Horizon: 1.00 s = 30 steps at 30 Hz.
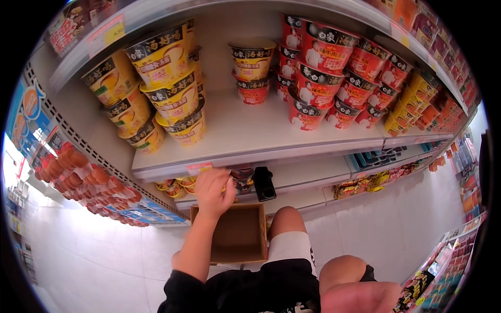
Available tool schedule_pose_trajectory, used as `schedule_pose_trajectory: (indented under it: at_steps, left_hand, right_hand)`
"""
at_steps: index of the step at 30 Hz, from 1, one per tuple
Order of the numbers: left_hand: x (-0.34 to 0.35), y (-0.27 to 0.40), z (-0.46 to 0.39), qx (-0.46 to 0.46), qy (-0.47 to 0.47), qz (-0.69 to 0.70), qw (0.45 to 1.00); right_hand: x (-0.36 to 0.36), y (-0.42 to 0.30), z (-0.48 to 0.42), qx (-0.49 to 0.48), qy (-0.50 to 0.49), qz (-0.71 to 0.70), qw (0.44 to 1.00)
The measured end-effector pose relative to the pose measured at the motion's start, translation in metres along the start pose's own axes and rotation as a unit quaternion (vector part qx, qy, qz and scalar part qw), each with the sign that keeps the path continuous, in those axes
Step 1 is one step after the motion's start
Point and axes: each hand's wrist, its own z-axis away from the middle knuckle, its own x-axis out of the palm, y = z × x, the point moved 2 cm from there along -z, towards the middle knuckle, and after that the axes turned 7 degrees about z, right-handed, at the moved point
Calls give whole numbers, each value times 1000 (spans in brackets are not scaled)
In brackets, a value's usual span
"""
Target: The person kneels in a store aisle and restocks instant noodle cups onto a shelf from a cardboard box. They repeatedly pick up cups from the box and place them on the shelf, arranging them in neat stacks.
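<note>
My left hand (215,191) is raised over the near-left edge of an open cardboard box (238,256), in front of the lower shelf. Its fingers are loosely curled and blurred; I see nothing held. The box looks empty inside. At the lower right, a blurred part of my right arm or hand (362,296) shows beside my bent leg; its fingers are unclear. Stacked yellow instant noodle cups (168,94) stand at the left of the shelf (235,129). Red instant noodle cups (319,82) fill its right side. Between them, one yellow cup (251,58) sits on a red cup (252,92).
A black phone-like device (265,184) lies on the lower shelf, near more noodle cups (243,180). Packaged sausages (82,168) hang at the left. Bagged goods (364,184) lie lower right; another display (442,270) stands across the tiled floor (375,219).
</note>
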Motion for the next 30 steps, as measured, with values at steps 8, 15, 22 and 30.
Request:
schedule_pose_trajectory:
  at_steps: [8, 15, 22, 30]
  left_hand:
    - [-79, -24, 207, -366, -67, -169, 913]
    - [-105, -32, 294, -602, -194, -111, 767]
    - [-119, -37, 314, -582, -197, -158, 773]
    - [-122, -36, 314, -570, -206, -152, 781]
  right_hand:
    - [-15, 4, 4, -35, -6, -34, 999]
    - [-11, 5, 2, 83, -66, -37, 994]
    - [-12, 5, -12, 136, -134, -23, 981]
    - [-13, 10, -17, 77, -165, -27, 983]
